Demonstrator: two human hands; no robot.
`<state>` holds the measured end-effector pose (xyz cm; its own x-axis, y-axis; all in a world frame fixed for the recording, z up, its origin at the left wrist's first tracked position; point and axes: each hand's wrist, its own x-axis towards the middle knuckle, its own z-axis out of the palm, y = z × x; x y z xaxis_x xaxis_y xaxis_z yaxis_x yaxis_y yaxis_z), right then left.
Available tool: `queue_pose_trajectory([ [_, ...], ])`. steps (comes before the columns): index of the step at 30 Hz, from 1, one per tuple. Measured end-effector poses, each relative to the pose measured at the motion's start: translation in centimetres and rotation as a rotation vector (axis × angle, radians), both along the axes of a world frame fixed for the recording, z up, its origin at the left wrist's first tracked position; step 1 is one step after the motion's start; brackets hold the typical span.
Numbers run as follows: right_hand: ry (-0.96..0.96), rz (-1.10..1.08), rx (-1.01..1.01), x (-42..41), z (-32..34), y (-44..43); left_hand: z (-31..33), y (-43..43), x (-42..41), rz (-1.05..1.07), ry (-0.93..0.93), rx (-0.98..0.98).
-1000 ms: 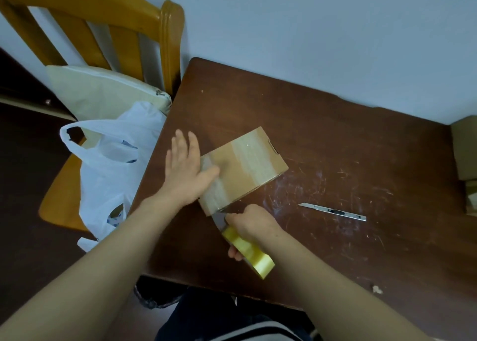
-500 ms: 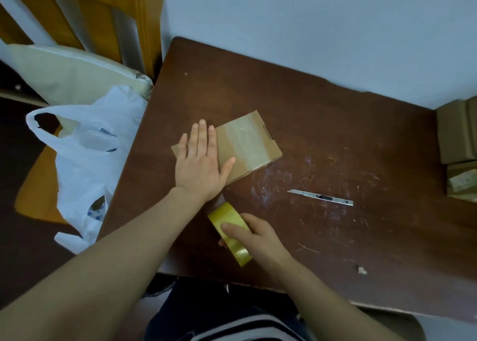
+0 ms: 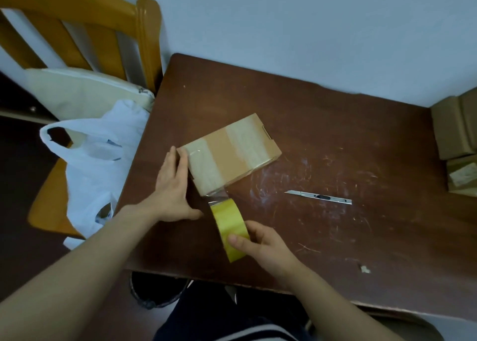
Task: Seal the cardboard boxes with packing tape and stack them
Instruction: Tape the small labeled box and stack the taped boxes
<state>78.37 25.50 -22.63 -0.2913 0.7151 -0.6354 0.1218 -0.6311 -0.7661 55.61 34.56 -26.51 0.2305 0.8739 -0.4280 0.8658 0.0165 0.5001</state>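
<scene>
**Inspector:** Position of the work item?

**Assessor:** The small brown cardboard box (image 3: 232,154) lies flat and askew on the dark brown wooden desk (image 3: 335,139), close to its left edge, about midway between back and front. Two bands of clear tape cross its top.

**Inspector:** Hands?

**Assessor:** The left hand (image 3: 173,188) has its fingers (image 3: 180,160) straight, laid against the box's left end and holding nothing. The right hand (image 3: 260,242) has its fingers curled round the roll of yellow packing tape (image 3: 228,224), gripping it near the front edge. A short clear strip (image 3: 218,198) runs taut from the roll to the box's near corner.

**Inspector:** Step in hand, and how to do it properly?

**Assessor:** In my judgement, the strip is laid and awaits cutting. Keep it taut and low, brace the box against sliding, press the tape over the edge before severing, and cut close to the box. The slim silver utility knife (image 3: 318,197) lies right of the roll, apart from both hands, so one hand must free itself to fetch it.

**Inspector:** Margins and room?

**Assessor:** Just beyond the left edge a white plastic bag (image 3: 98,160) rests on an orange wooden chair (image 3: 144,43). A hard leftward push could carry the box off. Bare desk shows from the knife to the stack of brown cardboard boxes (image 3: 454,139) at the right edge, the likely destination.
</scene>
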Motion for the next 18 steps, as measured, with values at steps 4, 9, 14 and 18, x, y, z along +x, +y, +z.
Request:
queue_pose_trajectory([
  [4,0.022,-0.025,-0.019,-0.3,0.6,0.3,-1.0,0.6,1.4,0.135,-0.167,0.133],
  [9,0.076,0.012,-0.016,0.4,3.1,0.5,-0.8,0.7,1.6,0.097,-0.225,0.172],
  [14,0.214,0.000,0.126,1.2,8.7,2.0,2.3,-0.3,1.0,0.292,-0.442,-0.066],
  [18,0.296,0.068,0.255,-0.3,11.3,5.0,3.8,-1.3,0.5,0.370,-0.652,-0.364],
])
